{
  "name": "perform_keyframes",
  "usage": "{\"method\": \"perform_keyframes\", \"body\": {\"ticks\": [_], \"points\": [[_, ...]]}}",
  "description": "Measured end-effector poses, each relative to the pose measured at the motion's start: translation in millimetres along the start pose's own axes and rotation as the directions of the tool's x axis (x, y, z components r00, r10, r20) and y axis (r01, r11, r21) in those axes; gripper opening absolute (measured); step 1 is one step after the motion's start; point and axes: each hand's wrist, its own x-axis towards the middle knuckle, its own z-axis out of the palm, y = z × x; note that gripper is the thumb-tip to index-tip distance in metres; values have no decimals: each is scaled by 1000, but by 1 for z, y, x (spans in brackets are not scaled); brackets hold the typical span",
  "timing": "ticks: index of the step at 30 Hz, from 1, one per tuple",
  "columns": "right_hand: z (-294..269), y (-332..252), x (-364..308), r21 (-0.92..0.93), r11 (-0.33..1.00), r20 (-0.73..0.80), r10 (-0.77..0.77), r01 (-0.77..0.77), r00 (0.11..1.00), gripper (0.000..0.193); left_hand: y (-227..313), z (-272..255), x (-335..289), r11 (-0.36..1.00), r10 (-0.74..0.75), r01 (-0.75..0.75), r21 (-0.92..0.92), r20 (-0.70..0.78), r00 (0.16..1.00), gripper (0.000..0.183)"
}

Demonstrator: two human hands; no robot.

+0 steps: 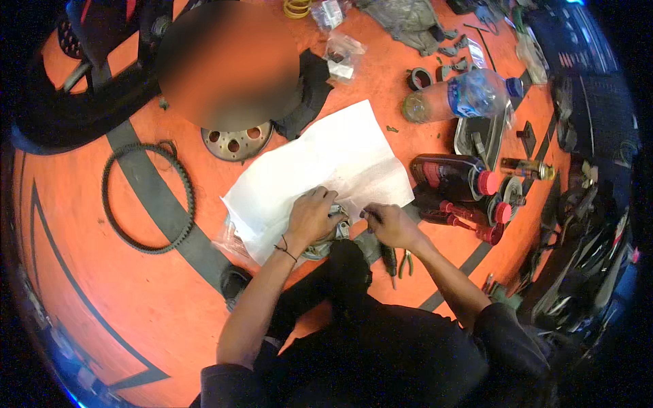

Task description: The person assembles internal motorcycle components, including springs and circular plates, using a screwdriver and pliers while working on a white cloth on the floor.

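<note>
A large white paper sheet (306,160) lies spread on the orange floor in front of me. At its near edge my left hand (314,216) curls over a silvery metal part (342,228), which the hand and my knee largely hide. To the right of that part, over the sheet's near right corner, my right hand (393,226) has its fingers pinched together. What they hold, if anything, is too small to tell. Near my right hand lie a dark screwdriver (390,262) and pliers with green handles (406,264).
On the left lies a toothed drive belt (107,194). Beyond the sheet is a round metal plate with holes (236,144). At right are dark bottles with red caps (445,173), a clear plastic bottle (469,96), a metal tray (469,139) and a small amber bottle (524,168).
</note>
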Motion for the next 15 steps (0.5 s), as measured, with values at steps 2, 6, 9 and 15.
{"method": "perform_keyframes", "body": {"ticks": [2,6,9,15], "points": [[7,4,-18,50,997,-24,59,-58,998,24,4,2,0,996,58,-56,64,-36,998,49],[31,46,-57,-28,979,-251,189,-202,949,32,13,3,2,987,135,-132,91,-23,991,51],[40,49,-51,-96,968,-249,201,-230,947,33,1,-10,-9,982,97,-101,162,30,995,51],[56,95,-65,-40,953,-288,278,-302,916,31,26,3,-3,1000,10,-12,11,132,991,53]]}}
